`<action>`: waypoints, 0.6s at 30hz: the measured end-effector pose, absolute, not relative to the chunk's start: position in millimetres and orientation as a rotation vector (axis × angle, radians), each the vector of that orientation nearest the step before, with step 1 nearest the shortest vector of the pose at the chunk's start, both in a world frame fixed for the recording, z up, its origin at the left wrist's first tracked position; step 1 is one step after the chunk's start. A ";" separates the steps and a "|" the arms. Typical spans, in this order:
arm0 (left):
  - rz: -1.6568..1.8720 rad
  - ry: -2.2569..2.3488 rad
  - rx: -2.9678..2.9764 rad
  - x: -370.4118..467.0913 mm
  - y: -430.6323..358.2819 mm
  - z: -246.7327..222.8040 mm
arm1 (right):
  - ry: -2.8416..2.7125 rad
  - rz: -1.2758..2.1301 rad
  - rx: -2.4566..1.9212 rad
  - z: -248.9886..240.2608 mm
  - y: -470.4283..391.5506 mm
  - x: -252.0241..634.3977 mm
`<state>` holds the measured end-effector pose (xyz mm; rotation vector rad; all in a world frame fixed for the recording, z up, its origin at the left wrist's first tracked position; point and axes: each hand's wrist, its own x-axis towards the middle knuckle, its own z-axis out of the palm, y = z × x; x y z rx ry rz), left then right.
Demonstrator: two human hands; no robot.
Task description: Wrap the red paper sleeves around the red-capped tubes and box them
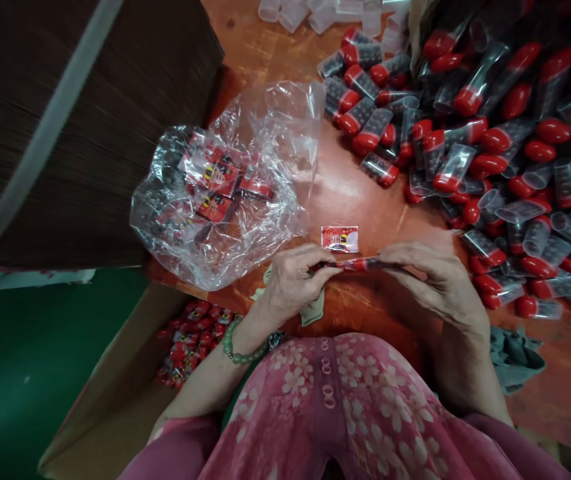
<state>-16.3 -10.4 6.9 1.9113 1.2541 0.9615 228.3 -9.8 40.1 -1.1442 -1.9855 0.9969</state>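
Between my two hands, close to the table's front edge, is a thin red packet (360, 264) seen nearly edge-on. My left hand (298, 280), with a green bead bracelet above the wrist, pinches its left end. The fingers and thumb of my right hand (428, 280) are closed on its right end. A flat red and white printed card (339, 239) lies on the table just beyond the packet. To the left, an open clear plastic bag (265, 167) holds several red printed packs (220, 180).
Many clear tubes with red ends (495, 160) are heaped at the right. Translucent cups (323, 15) lie at the back. A cardboard box (110, 373) with red pieces (193, 340) stands below at left. A dark strapped stack (80, 120) fills the upper left; grey-green cloth (515, 360) is at right.
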 end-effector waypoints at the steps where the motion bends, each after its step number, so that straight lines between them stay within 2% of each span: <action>1: 0.940 1.253 1.909 -16.3 -11.0 6.7 | -2.009 1.026 -1.136 42.1 -9.1 227.5; 9: 0.757 1.204 1.797 -23.0 -13.0 9.6 | -2.018 1.139 -1.088 44.8 -2.0 220.9; 18: 0.275 1.111 1.624 -25.4 -5.0 21.4 | -1.976 1.172 -1.054 37.5 -5.1 211.4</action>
